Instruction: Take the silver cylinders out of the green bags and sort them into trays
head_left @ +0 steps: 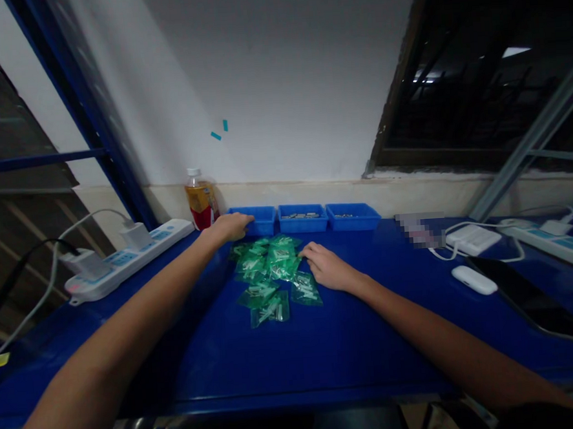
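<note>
My left hand (pixel 233 227) is over the front left part of the left blue bin (pixel 266 223). Its fingers are drawn together, and whatever they may hold is too small to make out. A pile of green-tinted clear plastic bags (pixel 281 250) lies in front of the bins, with small pale, rod-like pieces inside them. My right hand (pixel 324 266) rests at the right side of this pile, fingers curled and closed on the edge of a bag. Another small bag (pixel 305 289) lies just below that hand, and one more (pixel 271 309) is nearest to me.
Middle (pixel 303 225) and right (pixel 354 223) blue bins hold small metallic-looking pieces. A drink bottle (pixel 201 200) stands behind my left hand. Power strips (pixel 128 258) with cables lie on both sides. A white case (pixel 474 280) and a phone (pixel 532 300) lie at right on the blue table (pixel 324 361).
</note>
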Motion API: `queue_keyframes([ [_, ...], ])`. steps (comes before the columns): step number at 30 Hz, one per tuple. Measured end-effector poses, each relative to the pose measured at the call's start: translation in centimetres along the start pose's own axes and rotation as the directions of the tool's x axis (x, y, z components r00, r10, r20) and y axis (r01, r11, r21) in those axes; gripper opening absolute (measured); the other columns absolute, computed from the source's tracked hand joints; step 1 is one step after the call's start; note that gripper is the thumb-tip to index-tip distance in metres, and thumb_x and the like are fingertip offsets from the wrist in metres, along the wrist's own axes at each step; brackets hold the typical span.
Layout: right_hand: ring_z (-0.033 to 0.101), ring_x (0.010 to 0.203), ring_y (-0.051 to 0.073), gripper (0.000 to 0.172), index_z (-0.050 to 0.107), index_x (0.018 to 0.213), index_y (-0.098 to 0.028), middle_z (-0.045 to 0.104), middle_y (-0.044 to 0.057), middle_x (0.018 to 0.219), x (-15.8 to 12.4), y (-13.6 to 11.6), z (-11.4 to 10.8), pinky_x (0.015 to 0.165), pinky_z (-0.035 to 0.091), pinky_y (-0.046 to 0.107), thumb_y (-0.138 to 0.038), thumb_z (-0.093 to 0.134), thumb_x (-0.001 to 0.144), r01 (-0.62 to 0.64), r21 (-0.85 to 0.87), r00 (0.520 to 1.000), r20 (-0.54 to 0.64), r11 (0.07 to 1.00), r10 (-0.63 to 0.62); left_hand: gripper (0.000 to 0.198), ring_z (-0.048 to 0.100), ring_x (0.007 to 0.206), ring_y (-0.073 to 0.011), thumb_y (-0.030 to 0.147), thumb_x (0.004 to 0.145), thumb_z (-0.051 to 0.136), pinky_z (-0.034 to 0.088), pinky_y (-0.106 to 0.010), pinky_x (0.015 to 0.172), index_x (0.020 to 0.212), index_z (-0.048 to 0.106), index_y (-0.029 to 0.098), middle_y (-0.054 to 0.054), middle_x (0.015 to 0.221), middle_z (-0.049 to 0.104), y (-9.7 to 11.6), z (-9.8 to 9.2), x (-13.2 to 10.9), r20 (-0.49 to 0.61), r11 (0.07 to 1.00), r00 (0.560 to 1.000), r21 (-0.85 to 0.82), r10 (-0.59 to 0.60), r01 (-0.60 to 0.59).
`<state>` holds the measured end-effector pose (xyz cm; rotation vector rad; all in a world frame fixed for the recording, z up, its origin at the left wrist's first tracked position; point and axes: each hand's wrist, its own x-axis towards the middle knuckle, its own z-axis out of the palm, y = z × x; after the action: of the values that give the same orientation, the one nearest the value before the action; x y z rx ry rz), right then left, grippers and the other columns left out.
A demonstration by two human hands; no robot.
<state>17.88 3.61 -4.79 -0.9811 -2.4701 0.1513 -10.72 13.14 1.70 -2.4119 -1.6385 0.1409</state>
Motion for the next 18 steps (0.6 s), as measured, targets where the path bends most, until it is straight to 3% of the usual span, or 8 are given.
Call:
queue_keyframes([
  [5, 0.049, 0.100, 0.020, 0.033, 0.056, 0.111, -0.015, 0.052, 0.009, 0.105, 0.0, -0.2, 0.0, 0.091, 0.041, 0.035, -0.003, 0.041, 0.084, 0.000, 0.001, 1.000, 0.009, 1.000, 0.000, 0.045, 0.057, 0.108, -0.0293, 0.025, 0.082, 0.050, 0.048, -0.036, 0.084, 0.127, 0.052, 0.023, -0.013, 0.122, 0.060, 0.1, 0.0, 0.5, -0.017, 1.000, 1.000, 0.000, -0.016, 0.016],
  [9, 0.050, 0.100, 0.021, 0.025, 0.058, 0.109, -0.015, 0.054, 0.010, 0.104, 0.1, 0.1, -0.6, 0.091, 0.041, 0.036, -0.010, 0.045, 0.087, -0.005, -0.036, 1.000, 0.001, 0.999, 0.005, 0.046, 0.052, 0.113, -0.0298, 0.026, 0.083, 0.050, 0.044, -0.040, 0.089, 0.129, 0.049, 0.025, -0.011, 0.126, 0.055, 1.3, -0.6, -0.5, -0.119, 1.000, 0.993, -0.012, -0.017, 0.015],
  [12, 0.049, 0.100, 0.021, 0.021, 0.059, 0.107, -0.016, 0.056, 0.010, 0.105, 0.1, 1.6, -1.4, 0.092, 0.040, 0.037, -0.017, 0.051, 0.087, -0.103, -0.089, 0.991, -0.093, 0.991, 0.095, 0.045, 0.045, 0.119, -0.0286, 0.027, 0.087, 0.045, 0.040, -0.041, 0.095, 0.132, 0.044, 0.025, -0.011, 0.129, 0.050, 3.4, -1.6, -1.4, -0.226, 0.999, 0.974, -0.029, 0.008, -0.015],
  [15, 0.049, 0.099, 0.022, 0.019, 0.060, 0.103, -0.015, 0.056, 0.010, 0.102, -0.1, 3.8, -1.9, 0.091, 0.039, 0.037, -0.020, 0.052, 0.087, -0.278, -0.125, 0.948, -0.198, 0.952, 0.250, 0.039, 0.046, 0.115, -0.0265, 0.029, 0.089, 0.044, 0.039, -0.038, 0.095, 0.128, 0.047, 0.023, -0.010, 0.124, 0.052, 6.2, -2.4, -1.7, -0.342, 0.988, 0.932, -0.054, 0.118, -0.145],
  [18, 0.049, 0.094, 0.023, 0.016, 0.062, 0.096, -0.014, 0.056, 0.011, 0.095, -0.4, 5.3, -1.7, 0.088, 0.039, 0.039, -0.021, 0.052, 0.087, -0.371, -0.139, 0.915, -0.225, 0.918, 0.336, 0.039, 0.048, 0.113, -0.0257, 0.030, 0.088, 0.047, 0.042, -0.035, 0.092, 0.127, 0.047, 0.022, -0.010, 0.123, 0.053, 8.9, -2.7, -1.0, -0.360, 0.969, 0.910, -0.060, 0.204, -0.241],
])
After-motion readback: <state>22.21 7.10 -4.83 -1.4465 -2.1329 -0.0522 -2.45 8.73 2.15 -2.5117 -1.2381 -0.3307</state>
